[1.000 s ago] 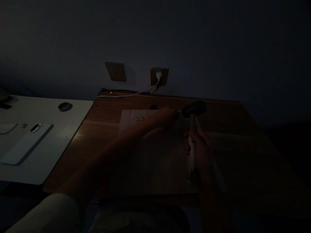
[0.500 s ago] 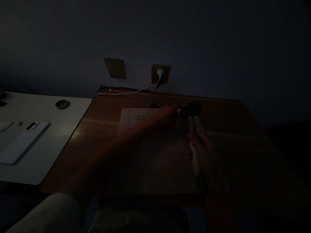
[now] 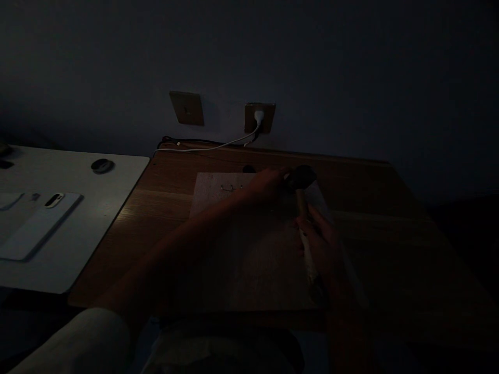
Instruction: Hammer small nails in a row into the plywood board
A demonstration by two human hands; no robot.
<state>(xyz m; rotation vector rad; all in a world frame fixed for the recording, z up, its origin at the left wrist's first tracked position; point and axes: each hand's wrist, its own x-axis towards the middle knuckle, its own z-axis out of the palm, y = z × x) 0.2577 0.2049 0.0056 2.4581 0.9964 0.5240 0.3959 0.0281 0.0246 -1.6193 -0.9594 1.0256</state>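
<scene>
My right hand [image 3: 322, 241] is wrapped round the wooden handle of a hammer [image 3: 300, 177]; its dark head is at the far right part of a board [image 3: 249, 265]. My left hand [image 3: 267, 185] reaches across the board, fingertips pinched together right beside the hammer head. What they hold, if anything, is hidden in the dark. Left of that hand, several small nails [image 3: 231, 187] stand up from the board near its far edge. The picture is very dim.
The board lies on a wooden table [image 3: 136, 218] against the wall. A white cable [image 3: 210, 149] runs from a wall socket [image 3: 268, 124] along the back edge. On the left, a white table [image 3: 93, 208] bears a phone [image 3: 42, 226] and a round dark object [image 3: 102, 165].
The hammer head has moved slightly left and down, closer to my left fingertips. My right hand has shifted a little left with it. My left hand stays at almost the same place.
</scene>
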